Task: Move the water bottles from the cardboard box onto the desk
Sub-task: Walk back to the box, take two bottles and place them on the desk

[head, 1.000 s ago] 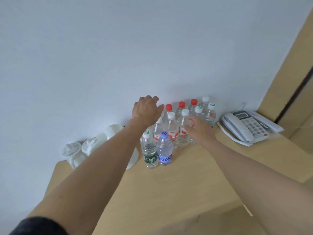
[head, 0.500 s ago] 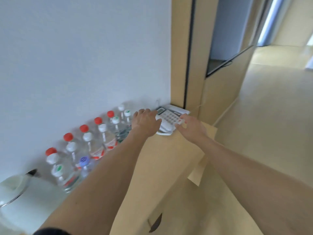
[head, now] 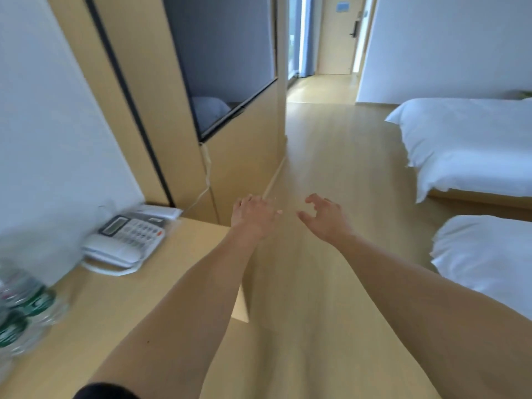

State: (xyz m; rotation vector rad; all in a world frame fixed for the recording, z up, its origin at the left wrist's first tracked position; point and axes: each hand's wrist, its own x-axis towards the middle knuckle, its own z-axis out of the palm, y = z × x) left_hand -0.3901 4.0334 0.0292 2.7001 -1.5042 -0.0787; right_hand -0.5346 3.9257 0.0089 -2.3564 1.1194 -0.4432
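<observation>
Hands reach out past the light wooden desk [head: 172, 283]: left hand [head: 253, 217] and right hand [head: 325, 217] both empty, fingers loosely spread over the floor. Blurred clear plastic water bottles with green labels [head: 26, 306] stand at the desk's left edge, white telephone [head: 126, 240] nearer its far corner.

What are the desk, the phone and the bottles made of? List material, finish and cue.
Desk: likely wood-look laminate, matte; pale, even grain.
Phone: plastic, smooth white casing, moulded keys.
Bottles: apparently clear plastic, glossy; see-through, green labels, blurred.
</observation>
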